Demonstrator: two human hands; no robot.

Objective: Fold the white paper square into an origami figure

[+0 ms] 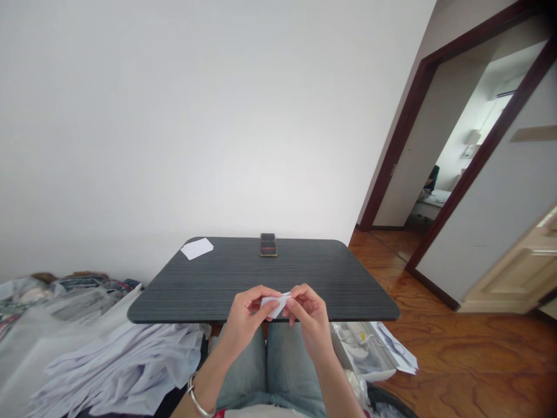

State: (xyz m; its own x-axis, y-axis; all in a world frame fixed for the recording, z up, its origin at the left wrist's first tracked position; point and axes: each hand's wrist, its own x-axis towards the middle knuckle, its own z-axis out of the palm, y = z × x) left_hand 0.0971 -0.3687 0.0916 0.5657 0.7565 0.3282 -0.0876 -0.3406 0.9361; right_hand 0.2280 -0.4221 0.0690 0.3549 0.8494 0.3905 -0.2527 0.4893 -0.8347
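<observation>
A small piece of folded white paper (274,305) is held between both hands, just above the near edge of the dark table (217,284). My left hand (251,313) pinches its left side between thumb and fingers. On the other side, my right hand (308,310) grips the right corner with thumb and fingertips. The fingers cover part of the paper, so its full shape is hidden. A bangle (196,397) circles my left wrist.
White paper sheets (197,248) lie at the table's far left corner. A small dark rectangular object (268,245) stands at the back middle, near the wall. Bagged white cloth (126,366) is heaped on the left, and a white box (365,351) of odds and ends sits below right.
</observation>
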